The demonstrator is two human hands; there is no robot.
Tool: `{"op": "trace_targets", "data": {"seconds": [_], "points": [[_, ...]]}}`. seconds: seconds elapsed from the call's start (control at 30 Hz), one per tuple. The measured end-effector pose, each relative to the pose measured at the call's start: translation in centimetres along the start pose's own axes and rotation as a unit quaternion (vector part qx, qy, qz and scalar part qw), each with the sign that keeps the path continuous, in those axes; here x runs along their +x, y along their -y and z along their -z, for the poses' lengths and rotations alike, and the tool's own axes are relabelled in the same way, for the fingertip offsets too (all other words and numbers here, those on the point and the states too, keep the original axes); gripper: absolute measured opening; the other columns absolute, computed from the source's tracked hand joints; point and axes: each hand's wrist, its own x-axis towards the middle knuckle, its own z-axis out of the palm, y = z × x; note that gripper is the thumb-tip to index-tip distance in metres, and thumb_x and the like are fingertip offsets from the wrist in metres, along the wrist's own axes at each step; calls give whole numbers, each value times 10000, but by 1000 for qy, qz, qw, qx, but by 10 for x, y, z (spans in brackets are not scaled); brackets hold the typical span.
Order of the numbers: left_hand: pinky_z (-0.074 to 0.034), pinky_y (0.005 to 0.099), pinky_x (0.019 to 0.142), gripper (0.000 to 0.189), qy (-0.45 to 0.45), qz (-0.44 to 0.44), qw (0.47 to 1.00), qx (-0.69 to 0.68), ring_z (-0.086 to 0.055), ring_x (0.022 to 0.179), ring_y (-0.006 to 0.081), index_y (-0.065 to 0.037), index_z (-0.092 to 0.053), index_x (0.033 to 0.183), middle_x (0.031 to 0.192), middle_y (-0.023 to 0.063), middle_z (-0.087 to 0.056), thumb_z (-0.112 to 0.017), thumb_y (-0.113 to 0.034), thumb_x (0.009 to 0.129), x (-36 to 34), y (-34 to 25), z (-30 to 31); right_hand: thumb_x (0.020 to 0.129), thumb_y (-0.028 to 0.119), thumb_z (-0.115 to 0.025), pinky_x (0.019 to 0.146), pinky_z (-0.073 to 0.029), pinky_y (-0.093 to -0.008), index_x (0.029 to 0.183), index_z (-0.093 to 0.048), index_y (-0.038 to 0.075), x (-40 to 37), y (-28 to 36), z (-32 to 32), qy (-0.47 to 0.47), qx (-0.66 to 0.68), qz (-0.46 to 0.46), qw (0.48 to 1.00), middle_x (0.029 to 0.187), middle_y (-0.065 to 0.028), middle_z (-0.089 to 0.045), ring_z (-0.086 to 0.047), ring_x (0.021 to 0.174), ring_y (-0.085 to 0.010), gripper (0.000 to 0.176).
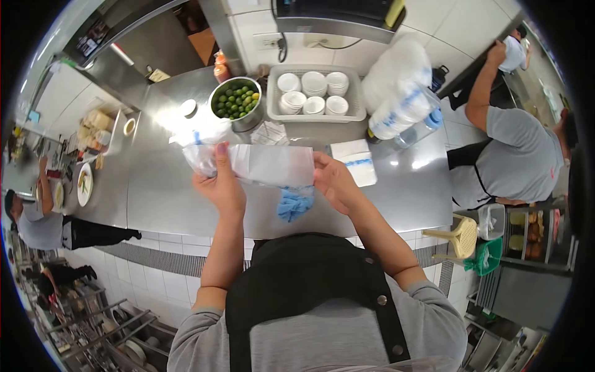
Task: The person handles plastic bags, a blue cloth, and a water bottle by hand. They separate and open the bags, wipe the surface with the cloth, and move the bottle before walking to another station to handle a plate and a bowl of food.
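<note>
Stretched level between my two hands, above the steel counter, is a long translucent plastic bag. My left hand closes on its bunched left end, thumb on top. At the flat right edge, my right hand pinches the plastic with thumb and fingers. A crumpled blue plastic piece lies on the counter below the bag. Near my right hand is a flat stack of white bags with blue print. More loose clear plastic lies behind my left hand.
On the steel counter stand a pot of limes, a basket of white cups, rolls of plastic and a clear bottle. Co-workers stand at right and left. A yellow stool is at right.
</note>
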Motion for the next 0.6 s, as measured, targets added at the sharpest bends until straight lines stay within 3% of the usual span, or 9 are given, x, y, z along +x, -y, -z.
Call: {"op": "trace_targets", "data": {"seconds": [0.1,0.2,0.3,0.47,0.6], "points": [[-477,227,749,186,-21,-13,1000,-6,-619,816,92,26,-697,996,923,42,-698,-729,-143,926,4,3,9,893,68,-721,892,-498,-276,1077,-688,13,8,-22,22,-65,-25,-30,997,1046,-67,-710,-652,971,-139,194],[-471,219,713,179,-21,-29,999,41,-604,796,83,29,-690,1015,909,35,-690,-741,-107,910,11,4,18,911,-12,-667,836,-523,-296,943,-695,17,7,-20,19,-126,-59,10,990,900,-72,-722,-675,865,-160,51],[-458,209,669,159,-4,-16,997,76,-577,749,65,28,-687,1015,874,17,-675,-742,-65,899,16,-3,28,868,19,-733,825,-516,-255,929,-709,11,10,-10,20,-123,-84,58,987,905,-72,-732,-666,823,-126,66],[-400,192,600,64,-2,-21,996,92,-500,651,29,6,-690,888,756,-42,-608,-719,-45,913,22,2,42,860,-27,-719,825,-523,-262,943,-702,13,10,20,7,-105,-77,48,990,910,-72,-726,-667,832,-130,94],[-311,193,553,192,7,-52,987,154,-415,621,11,-9,-656,805,700,-69,-536,-660,-107,970,25,6,62,868,-49,-696,817,-533,-279,947,-690,16,10,26,2,-53,-48,30,997,884,-56,-713,-668,836,-139,102]]}}
